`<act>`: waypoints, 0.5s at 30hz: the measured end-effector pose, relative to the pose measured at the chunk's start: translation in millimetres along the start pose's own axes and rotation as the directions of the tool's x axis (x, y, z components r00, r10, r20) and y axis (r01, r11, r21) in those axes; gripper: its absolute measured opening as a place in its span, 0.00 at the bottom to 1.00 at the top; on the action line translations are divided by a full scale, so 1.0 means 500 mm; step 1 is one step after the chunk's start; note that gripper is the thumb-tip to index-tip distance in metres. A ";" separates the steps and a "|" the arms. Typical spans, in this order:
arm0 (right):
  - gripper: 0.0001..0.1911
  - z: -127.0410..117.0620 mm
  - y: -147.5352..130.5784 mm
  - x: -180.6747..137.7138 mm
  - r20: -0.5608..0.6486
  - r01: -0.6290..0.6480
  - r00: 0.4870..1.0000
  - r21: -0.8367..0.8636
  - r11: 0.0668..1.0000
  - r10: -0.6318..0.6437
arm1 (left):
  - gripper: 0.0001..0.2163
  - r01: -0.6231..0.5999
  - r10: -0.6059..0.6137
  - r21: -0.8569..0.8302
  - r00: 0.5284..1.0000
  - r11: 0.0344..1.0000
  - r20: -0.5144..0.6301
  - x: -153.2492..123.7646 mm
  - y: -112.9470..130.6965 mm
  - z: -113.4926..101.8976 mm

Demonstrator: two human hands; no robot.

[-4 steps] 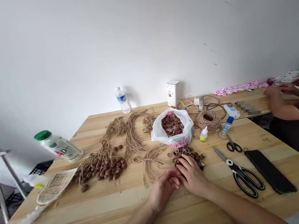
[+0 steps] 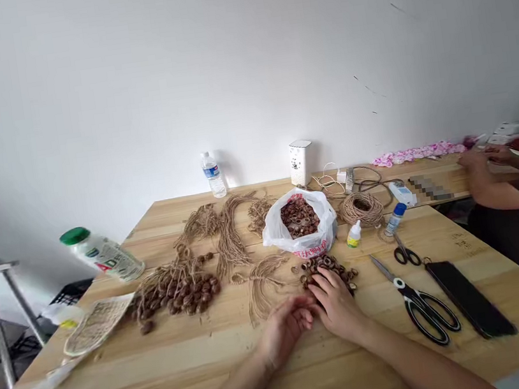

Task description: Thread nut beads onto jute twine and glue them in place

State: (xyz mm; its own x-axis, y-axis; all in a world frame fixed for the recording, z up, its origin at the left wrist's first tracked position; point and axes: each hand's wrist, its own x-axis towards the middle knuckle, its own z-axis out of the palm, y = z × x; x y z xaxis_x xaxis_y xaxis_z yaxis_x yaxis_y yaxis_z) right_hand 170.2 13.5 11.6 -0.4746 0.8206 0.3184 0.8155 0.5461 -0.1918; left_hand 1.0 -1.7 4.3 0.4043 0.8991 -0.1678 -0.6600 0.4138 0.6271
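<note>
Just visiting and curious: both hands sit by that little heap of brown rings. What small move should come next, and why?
Probably pinch one ring from the heap of brown rings with the right hand, whose fingertips rest on it. The left hand lies curled right beside it, and loose jute cords lie just beyond, within easy reach.

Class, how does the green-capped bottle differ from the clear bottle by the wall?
The green-capped bottle lies tilted at the table's left edge; the clear bottle stands upright at the back. The green-capped bottle is whitish and broader; the clear bottle is slim with a blue label. Both are capped.
</note>
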 end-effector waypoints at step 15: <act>0.18 -0.225 0.065 -0.203 0.661 -0.593 0.723 0.446 0.670 0.200 | 0.16 -0.036 0.066 0.221 0.990 0.975 -0.127 -0.005 -0.036 0.014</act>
State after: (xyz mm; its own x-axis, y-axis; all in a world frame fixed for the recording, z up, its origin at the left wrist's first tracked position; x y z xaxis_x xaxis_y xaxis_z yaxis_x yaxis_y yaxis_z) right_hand 282.3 -71.2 77.4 -0.3989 0.8140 -0.4222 0.6807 -0.0456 -0.7311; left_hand 16.4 -12.3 -1.4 0.2765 0.9351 -0.2215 -0.5176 0.3391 0.7855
